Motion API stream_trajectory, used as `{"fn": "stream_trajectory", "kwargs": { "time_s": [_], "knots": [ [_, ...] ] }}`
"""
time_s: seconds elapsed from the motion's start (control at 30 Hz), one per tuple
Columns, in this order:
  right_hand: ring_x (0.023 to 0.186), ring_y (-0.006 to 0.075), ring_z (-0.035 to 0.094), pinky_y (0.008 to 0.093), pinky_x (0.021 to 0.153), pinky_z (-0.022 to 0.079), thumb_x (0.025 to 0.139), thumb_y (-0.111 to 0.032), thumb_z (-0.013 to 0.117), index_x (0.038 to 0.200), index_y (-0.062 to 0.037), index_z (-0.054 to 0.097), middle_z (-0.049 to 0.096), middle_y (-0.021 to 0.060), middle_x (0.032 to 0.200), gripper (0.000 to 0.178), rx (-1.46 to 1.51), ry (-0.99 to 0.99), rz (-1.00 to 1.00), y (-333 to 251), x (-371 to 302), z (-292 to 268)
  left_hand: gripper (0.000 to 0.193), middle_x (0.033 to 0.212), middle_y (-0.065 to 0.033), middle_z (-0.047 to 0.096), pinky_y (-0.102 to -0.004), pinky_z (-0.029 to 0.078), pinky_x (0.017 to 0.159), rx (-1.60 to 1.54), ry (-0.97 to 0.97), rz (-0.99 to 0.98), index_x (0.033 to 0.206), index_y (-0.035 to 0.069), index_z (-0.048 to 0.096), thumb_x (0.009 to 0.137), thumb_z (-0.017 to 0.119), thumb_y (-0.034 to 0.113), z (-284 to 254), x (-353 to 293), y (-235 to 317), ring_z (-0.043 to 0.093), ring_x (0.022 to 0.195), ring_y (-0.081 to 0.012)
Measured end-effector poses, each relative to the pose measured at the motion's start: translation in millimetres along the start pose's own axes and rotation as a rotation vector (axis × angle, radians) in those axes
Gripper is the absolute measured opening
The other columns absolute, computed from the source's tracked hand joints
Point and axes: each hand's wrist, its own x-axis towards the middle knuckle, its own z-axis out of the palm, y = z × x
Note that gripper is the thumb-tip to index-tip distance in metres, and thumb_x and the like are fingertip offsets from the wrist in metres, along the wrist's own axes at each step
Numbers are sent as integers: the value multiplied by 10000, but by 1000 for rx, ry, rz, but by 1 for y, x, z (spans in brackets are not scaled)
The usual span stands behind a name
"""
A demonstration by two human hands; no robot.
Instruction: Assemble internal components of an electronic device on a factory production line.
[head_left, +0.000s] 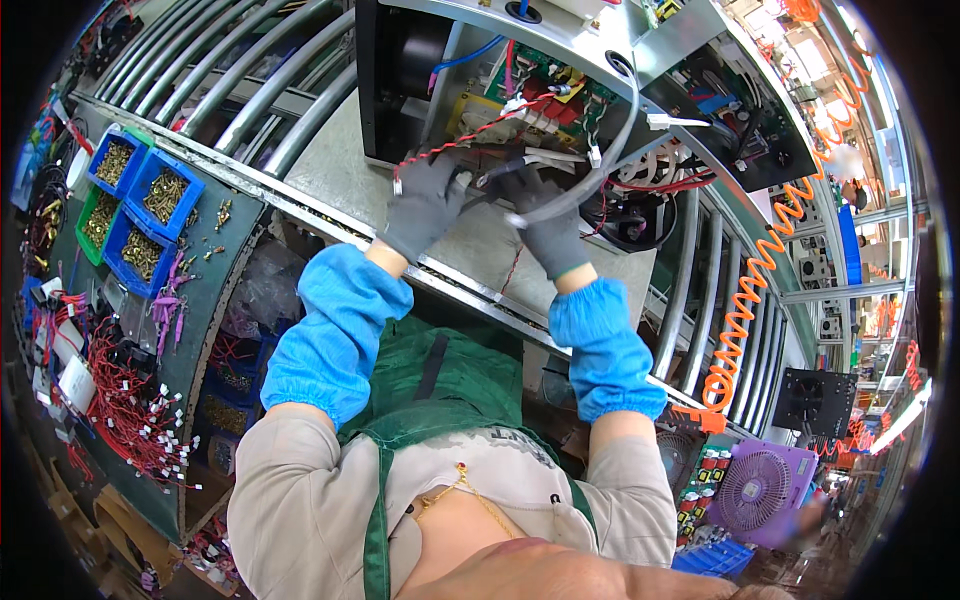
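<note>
Both my hands wear grey gloves and work in front of an open metal cabinet (470, 45). My left hand (425, 205) is closed, its fingertips at a small pale end piece by a dark cable (487, 192). Closed too, my right hand (545, 215) grips the dark cable from the other side; its fingertips are partly hidden among wires. A thick grey cable (612, 165) loops down from the cabinet top across my right hand. A twisted red wire (470, 138) with a white plug runs above my left hand. Behind them sits a green circuit board (520, 75).
Metal rollers (240, 110) flank the work plate (335, 165). At left, a green bench (225, 240) carries blue bins (165, 195) of screws and a heap of red wires (125, 400). An orange coiled hose (745, 290) hangs at right, above a purple fan (755, 485).
</note>
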Motion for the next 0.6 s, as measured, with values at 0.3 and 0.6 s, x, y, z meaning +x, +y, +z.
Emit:
{"fn": "stream_trajectory", "kwargs": {
  "time_s": [0.3, 0.6],
  "knots": [
    [777, 273, 638, 399, 623, 512, 792, -190, 591, 1000, -154, 636, 648, 96, 901, 215, 30, -54, 65, 19, 28, -2, 362, 929, -122, 622, -411, 503, 652, -73, -230, 110, 1121, 144, 589, 767, 611, 215, 19, -4, 3, 614, 768, -311],
    [822, 288, 635, 412, 682, 500, 807, -260, 606, 1060, -159, 625, 646, 109, 925, 273, 272, 12, -30, 21, 33, -17, 292, 885, -98, 631, -374, 503, 593, -55, -227, 404, 1118, 178, 606, 829, 594, 219, 0, 17, -5, 624, 724, -284]
  ]
}}
